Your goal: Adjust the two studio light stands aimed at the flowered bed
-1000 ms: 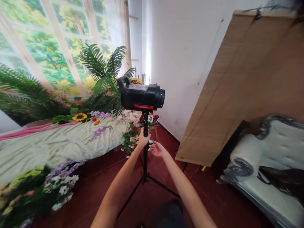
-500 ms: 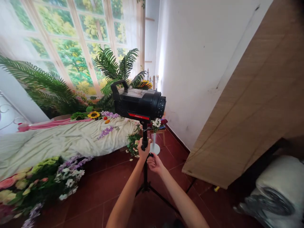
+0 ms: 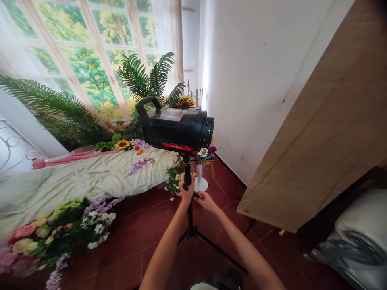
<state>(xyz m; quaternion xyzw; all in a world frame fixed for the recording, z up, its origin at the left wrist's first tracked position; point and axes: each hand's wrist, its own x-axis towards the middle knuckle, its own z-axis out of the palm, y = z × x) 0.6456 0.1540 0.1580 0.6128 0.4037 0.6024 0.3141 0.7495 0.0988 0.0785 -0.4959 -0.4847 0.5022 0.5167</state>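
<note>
A black studio light (image 3: pixel 172 128) with a red label and a top handle sits on a black light stand (image 3: pixel 190 217). My left hand (image 3: pixel 187 189) is wrapped round the upper part of the stand, just below the lamp. Slightly lower and to the right, my right hand (image 3: pixel 206 200) pinches a small black knob (image 3: pixel 196 195) on the side of the stand. Its fingertips partly cover the knob. The tripod legs (image 3: pixel 217 249) spread over the floor between my forearms.
A bed-like platform with a cream blanket (image 3: pixel 99 171) lies to the left, edged by artificial flowers (image 3: pixel 39 237). Behind the lamp are palm fronds (image 3: pixel 136 76) and a white-based stand (image 3: pixel 202 185). A large wooden panel (image 3: pixel 311 133) leans at the right, near a wrapped pale bundle (image 3: pixel 363 229).
The view has shifted a little. My right hand's fingers have closed more tightly on the knob and turned. My left hand keeps its grip on the stand.
</note>
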